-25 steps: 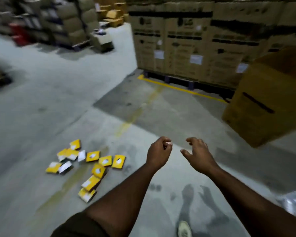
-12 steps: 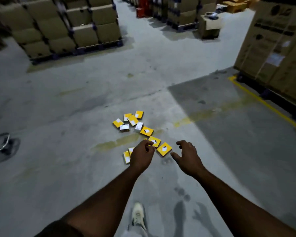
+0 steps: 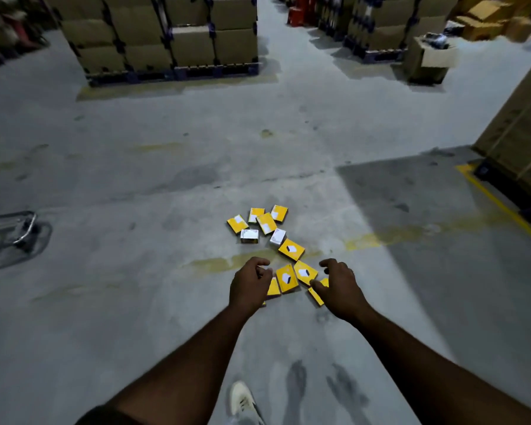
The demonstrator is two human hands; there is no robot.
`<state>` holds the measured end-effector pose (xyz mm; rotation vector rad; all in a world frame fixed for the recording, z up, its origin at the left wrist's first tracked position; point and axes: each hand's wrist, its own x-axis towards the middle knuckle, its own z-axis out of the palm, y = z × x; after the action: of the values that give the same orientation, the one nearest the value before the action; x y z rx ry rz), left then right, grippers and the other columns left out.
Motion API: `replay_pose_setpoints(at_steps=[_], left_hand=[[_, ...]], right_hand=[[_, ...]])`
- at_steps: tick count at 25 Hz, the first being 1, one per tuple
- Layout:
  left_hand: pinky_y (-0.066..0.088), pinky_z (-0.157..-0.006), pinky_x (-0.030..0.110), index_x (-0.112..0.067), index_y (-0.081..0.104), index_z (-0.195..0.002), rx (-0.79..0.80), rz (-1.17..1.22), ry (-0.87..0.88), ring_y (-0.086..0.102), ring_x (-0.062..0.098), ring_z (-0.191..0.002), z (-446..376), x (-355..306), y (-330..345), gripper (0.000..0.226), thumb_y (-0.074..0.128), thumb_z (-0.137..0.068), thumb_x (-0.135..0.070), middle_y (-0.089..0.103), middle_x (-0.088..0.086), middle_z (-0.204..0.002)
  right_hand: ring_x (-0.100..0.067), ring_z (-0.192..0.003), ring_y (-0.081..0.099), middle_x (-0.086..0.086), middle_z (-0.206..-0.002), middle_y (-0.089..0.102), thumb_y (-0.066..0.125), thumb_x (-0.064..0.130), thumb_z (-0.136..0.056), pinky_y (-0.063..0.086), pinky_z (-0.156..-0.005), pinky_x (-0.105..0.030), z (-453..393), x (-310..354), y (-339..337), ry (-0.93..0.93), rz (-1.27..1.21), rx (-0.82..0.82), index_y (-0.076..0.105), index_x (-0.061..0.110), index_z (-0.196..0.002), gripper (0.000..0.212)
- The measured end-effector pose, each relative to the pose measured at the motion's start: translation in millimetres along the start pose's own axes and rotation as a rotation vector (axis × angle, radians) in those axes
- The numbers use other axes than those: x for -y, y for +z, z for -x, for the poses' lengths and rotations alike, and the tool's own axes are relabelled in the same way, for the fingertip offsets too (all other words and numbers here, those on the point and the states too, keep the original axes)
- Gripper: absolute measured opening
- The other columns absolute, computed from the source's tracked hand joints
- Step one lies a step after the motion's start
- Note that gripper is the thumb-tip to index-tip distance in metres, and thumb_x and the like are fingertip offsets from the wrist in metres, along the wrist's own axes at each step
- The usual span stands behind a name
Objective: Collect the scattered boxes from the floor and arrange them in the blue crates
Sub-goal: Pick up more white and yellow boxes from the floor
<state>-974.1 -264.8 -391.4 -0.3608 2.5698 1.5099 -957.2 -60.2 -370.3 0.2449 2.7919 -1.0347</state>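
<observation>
Reaching for boxes (image 3: 291,249) on floor (image 3: 135,302); both hands, left hand (image 3: 249,288) and right hand (image 3: 337,289), fingers loosely curled, holding nothing. Next: pinch nearest box just beyond fingertips.

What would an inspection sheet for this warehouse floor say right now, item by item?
Surface: grey concrete floor, worn yellow paint marks, dark stains.
Job's things: small yellow boxes scattered in a loose cluster, two white ones among them; blue crates not in view.
Clutter: wire trolley at the left edge.
Hands: left hand and right hand above the nearest boxes, fingers loosely curled, holding nothing.
Cables: nothing seen.
Surroundings: stacked cartons on pallets, yellow floor line at right, one shoe below.
</observation>
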Motion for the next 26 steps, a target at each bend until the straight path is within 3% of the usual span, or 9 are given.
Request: replay_pose_setpoints(at_steps=[5, 8, 13, 21, 26], left_hand=[[0.056, -0.081, 0.044, -0.038, 0.061, -0.094, 0.022, -0.025, -0.022, 0.071, 0.016, -0.077, -80.3, 17.7, -49.3, 0.015, 0.056, -0.079, -0.037, 0.071, -0.006, -0.080], [0.056, -0.083, 0.043, -0.032, 0.062, -0.101, 0.008, -0.004, -0.034, 0.071, 0.016, -0.079, -119.3, 15.9, -65.2, 0.015, 0.056, -0.089, -0.028, 0.072, -0.005, -0.086], [0.056, -0.081, 0.043, -0.030, 0.056, -0.116, -0.026, -0.034, -0.061, 0.070, 0.017, -0.083, -203.8, 12.0, -76.1, 0.029, 0.063, -0.088, -0.033, 0.070, -0.005, -0.085], [0.057, -0.082, 0.042, -0.030, 0.066, -0.095, -0.074, -0.143, -0.187, 0.071, 0.016, -0.080, -355.2, -13.2, -82.7, 0.023, 0.057, -0.076, -0.040, 0.073, -0.005, -0.084], [0.056, -0.082, 0.041, -0.031, 0.065, -0.097, -0.011, -0.185, -0.202, 0.071, 0.015, -0.082, -426.0, -32.5, -57.1, 0.017, 0.062, -0.082, -0.036, 0.073, -0.006, -0.084]], right_hand=[[-0.029, -0.120, 0.046, -0.010, -0.123, 0.053, 0.068, 0.033, -0.088, 0.040, -0.092, -0.036, -56.7, 48.0, 27.3, 0.037, 0.009, 0.009, 0.049, 0.017, -0.131, 0.050], [-0.030, -0.122, 0.045, -0.012, -0.127, 0.052, 0.066, 0.031, -0.090, 0.038, -0.097, -0.036, -93.0, 69.4, 41.1, 0.001, 0.035, 0.049, 0.047, 0.014, -0.136, 0.053], [-0.030, -0.124, 0.045, -0.012, -0.128, 0.053, 0.065, 0.031, -0.091, 0.037, -0.099, -0.036, -186.3, 91.3, 62.9, -0.036, 0.057, 0.097, 0.047, 0.011, -0.135, 0.051], [-0.034, -0.114, 0.053, -0.016, -0.115, 0.060, 0.070, 0.036, -0.086, 0.038, -0.092, -0.036, -362.0, 91.1, 75.5, 0.026, 0.026, 0.215, 0.051, 0.010, -0.128, 0.053], [-0.035, -0.114, 0.052, -0.018, -0.114, 0.058, 0.068, 0.029, -0.089, 0.035, -0.096, -0.038, -435.3, 95.5, 65.1, 0.071, 0.003, 0.190, 0.050, 0.006, -0.128, 0.049]])
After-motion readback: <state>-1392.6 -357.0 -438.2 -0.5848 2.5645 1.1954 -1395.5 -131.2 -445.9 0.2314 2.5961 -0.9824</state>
